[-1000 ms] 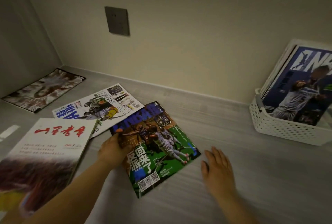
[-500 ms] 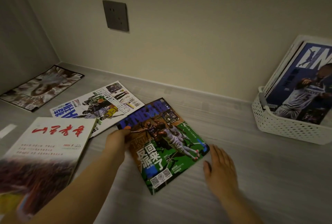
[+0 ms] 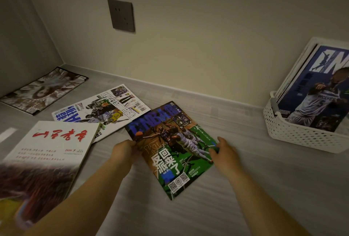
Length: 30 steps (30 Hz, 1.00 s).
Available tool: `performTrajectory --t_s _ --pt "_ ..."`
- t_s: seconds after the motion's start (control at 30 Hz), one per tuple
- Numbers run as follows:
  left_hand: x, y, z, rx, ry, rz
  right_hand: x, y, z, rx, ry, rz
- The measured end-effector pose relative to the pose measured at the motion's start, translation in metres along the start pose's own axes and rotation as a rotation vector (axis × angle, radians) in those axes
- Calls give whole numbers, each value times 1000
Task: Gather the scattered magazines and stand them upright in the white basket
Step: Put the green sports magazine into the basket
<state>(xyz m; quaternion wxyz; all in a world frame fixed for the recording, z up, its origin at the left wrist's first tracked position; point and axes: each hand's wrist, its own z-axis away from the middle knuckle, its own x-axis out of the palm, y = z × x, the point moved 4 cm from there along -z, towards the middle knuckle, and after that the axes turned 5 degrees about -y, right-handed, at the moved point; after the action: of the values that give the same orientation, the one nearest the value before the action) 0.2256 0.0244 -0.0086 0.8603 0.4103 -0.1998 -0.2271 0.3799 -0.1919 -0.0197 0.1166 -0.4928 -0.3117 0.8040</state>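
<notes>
A green and blue basketball magazine [image 3: 173,148] lies in the middle of the grey surface. My left hand [image 3: 125,149] grips its left edge and my right hand [image 3: 224,151] holds its right edge. A white basketball magazine [image 3: 102,112] lies behind it to the left, with a white magazine with red script [image 3: 47,152] in front of that and a dark portrait magazine [image 3: 44,89] in the far left corner. The white basket [image 3: 302,133] stands at the right with several magazines upright in it, a blue one [image 3: 319,88] foremost.
A grey wall socket [image 3: 121,15] sits on the back wall. A side wall closes the left end of the surface. The basket stands close to the back wall.
My right hand has moved left from the bare surface onto the green magazine's right edge. My left hand stays on its left edge. The magazine has slid a little to the right.
</notes>
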Motion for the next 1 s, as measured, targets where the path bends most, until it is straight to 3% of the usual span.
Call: performTrajectory --t_s 0.1,0.2,0.37,0.5,0.63,0.77,1.0 --pt "3 -8 5 -38 -29 9 1 -8 -12 39 -55 153" --pt "6 -13 8 -89 -71 -5 -6 0 -15 13 26 448" --pt "20 -19 8 -111 -62 -52 -31 17 -21 54 11 472" --pt "39 -24 13 -122 -133 -112 -45 42 -11 179 -106 315" --pt "73 -36 29 -125 -321 -254 -49 61 15 189 -142 234" --pt "97 -40 41 -32 -375 -291 -63 80 37 170 -120 130" --pt "144 -34 77 156 -636 -311 -118 101 55 172 21 -582"
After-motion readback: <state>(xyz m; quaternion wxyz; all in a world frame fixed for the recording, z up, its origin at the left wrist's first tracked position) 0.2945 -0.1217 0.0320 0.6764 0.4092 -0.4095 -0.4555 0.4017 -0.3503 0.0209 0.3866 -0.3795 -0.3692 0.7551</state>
